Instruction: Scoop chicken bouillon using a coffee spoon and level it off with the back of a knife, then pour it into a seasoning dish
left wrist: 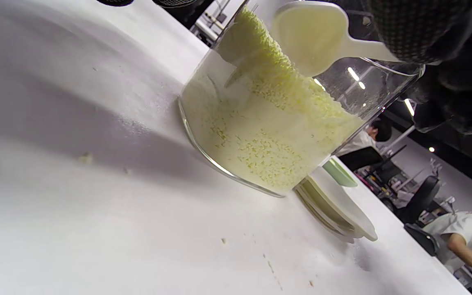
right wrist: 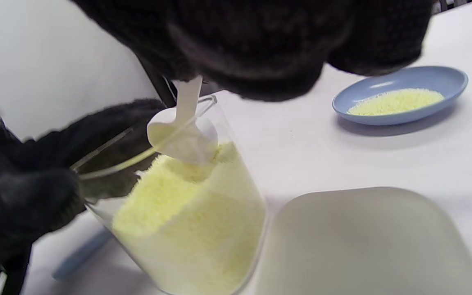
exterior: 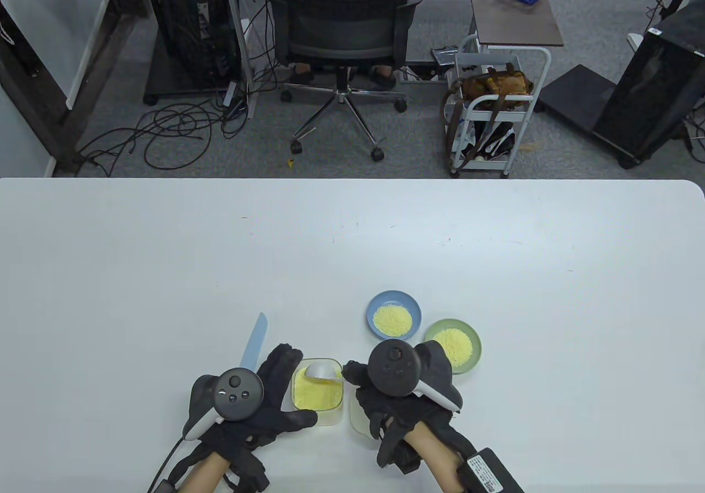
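A clear tub (exterior: pixel 318 391) of yellow bouillon (right wrist: pixel 187 205) stands near the front edge of the white table (exterior: pixel 352 250), between the two gloved hands. The left hand (exterior: pixel 259 399) wraps round the tub — fingers along its far side, thumb (exterior: pixel 294 420) curled against its near left corner — and the wrist views show the tub tipped, its base lifted on one side off the table.

The right hand (exterior: pixel 402 388) pinches the handle of a white spoon (exterior: pixel 322 370) just over the tub's right rim. The bowl of the spoon is inside the tub's mouth, touching the top of the granules at the far side, its rounded back facing the table camera.

A pale blue knife (exterior: pixel 254 343) lies flat on the table beside the left hand, its blade pointing away from the person; its handle is hidden under the hand.

The tub's lid (right wrist: pixel 367 241) lies flat just right of the tub, under the right hand. Beyond the right hand sit two dishes, close together — a blue dish (exterior: pixel 394 315) and a green dish (exterior: pixel 453 345) — each already holding a small heap of the same yellow granules.
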A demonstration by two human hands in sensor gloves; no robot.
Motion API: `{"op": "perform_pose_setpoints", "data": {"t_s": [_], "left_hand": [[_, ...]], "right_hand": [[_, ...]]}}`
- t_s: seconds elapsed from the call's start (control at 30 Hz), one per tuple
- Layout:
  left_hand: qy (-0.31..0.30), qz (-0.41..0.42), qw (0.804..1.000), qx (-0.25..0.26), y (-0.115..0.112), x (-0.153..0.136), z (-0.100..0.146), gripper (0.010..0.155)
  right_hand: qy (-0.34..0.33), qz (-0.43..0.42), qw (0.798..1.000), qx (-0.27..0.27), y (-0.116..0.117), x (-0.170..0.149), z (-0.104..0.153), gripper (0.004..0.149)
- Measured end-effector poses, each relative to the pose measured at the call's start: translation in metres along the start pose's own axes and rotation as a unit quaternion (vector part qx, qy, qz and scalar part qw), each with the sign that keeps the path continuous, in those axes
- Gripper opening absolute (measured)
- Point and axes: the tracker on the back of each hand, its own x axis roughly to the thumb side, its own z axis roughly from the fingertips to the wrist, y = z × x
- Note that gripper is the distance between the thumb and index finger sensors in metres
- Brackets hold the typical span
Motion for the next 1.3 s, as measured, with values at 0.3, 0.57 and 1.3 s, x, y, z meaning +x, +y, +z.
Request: {"op": "perform_pose_setpoints", "data": {"t_s": [0.3, 0.57, 1.3], "left_hand": [[0.000, -0.006, 1.000, 0.003, 0.000, 0.000, 0.000, 0.109], [0.000, -0.006, 1.000, 0.002, 0.000, 0.001, 0.000, 0.109], [0.017, -0.033, 0.999, -0.023, 0.040, -0.013, 0.016, 0.098]], "right_hand": [[0.038, -0.051, 0.991, 0.120, 0.007, 0.012, -0.018, 0.042], [0.063, -0.172, 0.971, 0.157, 0.016, 0.000, -0.023, 0.040], [0.107, -0.400, 0.908, 0.070, 0.030, -0.056, 0.006, 0.040]]}}
